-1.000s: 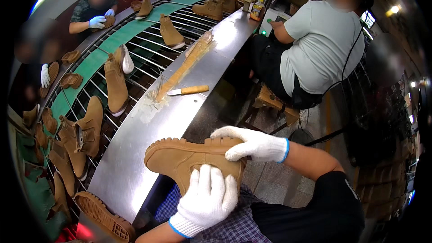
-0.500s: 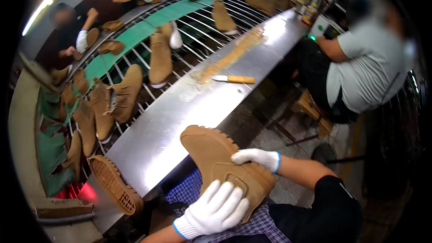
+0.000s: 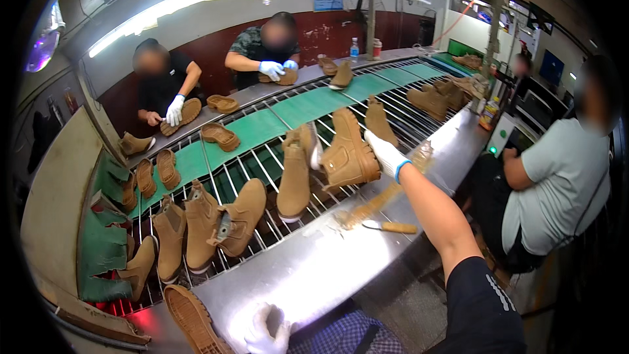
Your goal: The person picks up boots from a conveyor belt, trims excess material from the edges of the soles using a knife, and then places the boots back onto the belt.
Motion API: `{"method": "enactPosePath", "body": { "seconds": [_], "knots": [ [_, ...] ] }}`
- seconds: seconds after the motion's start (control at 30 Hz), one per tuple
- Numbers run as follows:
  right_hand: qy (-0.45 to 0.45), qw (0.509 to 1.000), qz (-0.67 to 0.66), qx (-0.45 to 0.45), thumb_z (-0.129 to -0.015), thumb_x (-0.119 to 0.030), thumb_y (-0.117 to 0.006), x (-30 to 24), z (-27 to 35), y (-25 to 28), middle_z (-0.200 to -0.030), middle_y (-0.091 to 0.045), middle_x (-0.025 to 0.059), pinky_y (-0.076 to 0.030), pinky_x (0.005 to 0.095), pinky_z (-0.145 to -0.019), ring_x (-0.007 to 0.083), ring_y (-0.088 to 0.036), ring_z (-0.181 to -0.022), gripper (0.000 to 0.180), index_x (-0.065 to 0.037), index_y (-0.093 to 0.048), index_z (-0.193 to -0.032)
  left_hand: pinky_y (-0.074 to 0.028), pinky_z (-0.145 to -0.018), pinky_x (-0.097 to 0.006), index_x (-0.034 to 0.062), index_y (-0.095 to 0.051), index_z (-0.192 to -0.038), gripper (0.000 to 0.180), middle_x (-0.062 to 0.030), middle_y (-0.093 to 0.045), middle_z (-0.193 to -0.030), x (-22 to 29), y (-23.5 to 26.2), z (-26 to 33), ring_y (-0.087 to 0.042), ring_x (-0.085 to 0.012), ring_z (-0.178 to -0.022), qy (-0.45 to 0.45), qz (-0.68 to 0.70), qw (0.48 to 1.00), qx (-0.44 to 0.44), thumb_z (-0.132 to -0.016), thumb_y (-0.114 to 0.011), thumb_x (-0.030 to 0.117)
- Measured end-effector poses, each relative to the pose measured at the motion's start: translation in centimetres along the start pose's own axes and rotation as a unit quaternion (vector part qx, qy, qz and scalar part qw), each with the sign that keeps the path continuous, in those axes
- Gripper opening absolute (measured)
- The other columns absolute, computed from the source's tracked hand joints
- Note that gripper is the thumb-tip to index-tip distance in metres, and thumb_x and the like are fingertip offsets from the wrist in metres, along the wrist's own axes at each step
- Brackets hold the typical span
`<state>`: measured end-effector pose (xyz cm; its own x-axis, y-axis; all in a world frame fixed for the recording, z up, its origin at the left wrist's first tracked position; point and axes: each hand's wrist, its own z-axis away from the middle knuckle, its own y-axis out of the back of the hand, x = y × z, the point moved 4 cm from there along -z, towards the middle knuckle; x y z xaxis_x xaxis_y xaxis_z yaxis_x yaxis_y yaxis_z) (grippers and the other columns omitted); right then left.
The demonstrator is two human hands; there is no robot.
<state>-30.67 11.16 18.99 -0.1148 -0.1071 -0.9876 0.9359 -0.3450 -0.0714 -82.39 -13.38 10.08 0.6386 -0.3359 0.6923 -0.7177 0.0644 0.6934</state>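
My right hand, in a white glove, is stretched out over the conveyor and grips a tan ankle boot by its chunky sole. The boot is tilted on its side above the metal bars. Low in the view, my left hand, also gloved in white, rests by the near edge of the steel worktop. Its thumb and fingers are apart and nothing shows between them. Left of that hand lies a loose tan sole, tread side hidden.
Several tan boots stand or lean on the bars at the left. A knife with a wooden handle lies on the worktop. Across the green belt, two people handle soles. Another person sits at the right.
The boot has gone from above my lap to over the conveyor in my right hand. My left hand has let go of it and moved down to the worktop edge. My view has lifted.
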Motion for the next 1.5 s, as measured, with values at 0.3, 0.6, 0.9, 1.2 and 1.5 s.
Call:
{"method": "enactPosePath", "body": {
  "seconds": [0.3, 0.6, 0.9, 1.2, 1.5],
  "knots": [
    [0.003, 0.967, 0.212, 0.143, -0.098, -0.052, -0.069, 2.5, -9.5, 6.8, -0.115, -0.076, 0.0258, -0.053, 0.044, -0.107, 0.0428, -0.07, -0.117, 0.063, 0.001, -0.069, -0.132, -0.053, -0.103, -0.054, -0.0011, -0.065, -0.137, 0.053, -0.0241, -0.071, -0.127, 0.1, -1.3, -0.4, -0.067, -0.0459, -0.117, 0.014, -0.151, 0.988, -0.004, -0.095, -0.081, 0.028],
    [0.063, 0.803, 0.499, 0.321, -0.08, -0.064, -0.082, 3.2, -25.0, 14.9, -0.136, -0.069, 0.0309, -0.052, 0.0458, -0.11, 0.0428, -0.067, -0.128, 0.1, 0.007, -0.053, -0.146, -0.052, -0.077, -0.054, 0.0038, -0.065, -0.091, 0.016, -0.0209, -0.065, -0.094, 2.4, -0.4, -7.2, -0.064, -0.0426, -0.088, -0.058, -0.056, 0.995, -0.056, -0.079, -0.072, 0.011],
    [0.317, 0.867, 0.145, 0.355, -0.098, -0.034, -0.081, 4.3, -21.4, 15.1, -0.138, -0.07, 0.0124, -0.054, 0.0395, -0.101, 0.0253, -0.068, -0.118, 0.061, 0.004, -0.062, -0.142, -0.052, -0.076, -0.053, 0.0067, -0.061, -0.081, 0.013, -0.0195, -0.064, -0.09, 2.1, -0.6, -6.9, -0.063, -0.0402, -0.087, -0.111, -0.077, 0.991, -0.019, -0.077, -0.071, 0.014],
    [0.254, 0.924, 0.023, 0.286, -0.099, -0.022, -0.08, -3.9, -3.7, 10.7, -0.135, -0.069, 0.0074, -0.058, 0.0394, -0.097, 0.0222, -0.069, -0.114, 0.056, -0.008, -0.058, -0.149, -0.055, -0.094, -0.05, 0.0032, -0.071, -0.121, 0.035, -0.0208, -0.071, -0.119, 1.8, -0.6, -2.6, -0.066, -0.0422, -0.109, -0.036, -0.061, 0.997, -0.002, -0.09, -0.076, 0.019],
    [0.574, 0.442, 0.507, -0.467, -0.083, -0.019, -0.075, -10.8, 29.1, -19.9, -0.137, -0.065, 0.0084, -0.049, 0.0583, -0.112, 0.0325, -0.062, -0.129, 0.049, -0.017, -0.068, -0.132, -0.041, -0.121, -0.051, 0.0003, -0.022, -0.169, 0.103, -0.0248, -0.041, -0.166, -1.0, 1.3, -1.9, -0.046, -0.037, -0.149, 0.224, 0.672, 0.678, -0.196, -0.104, -0.042, 0.078]
  ]
}}
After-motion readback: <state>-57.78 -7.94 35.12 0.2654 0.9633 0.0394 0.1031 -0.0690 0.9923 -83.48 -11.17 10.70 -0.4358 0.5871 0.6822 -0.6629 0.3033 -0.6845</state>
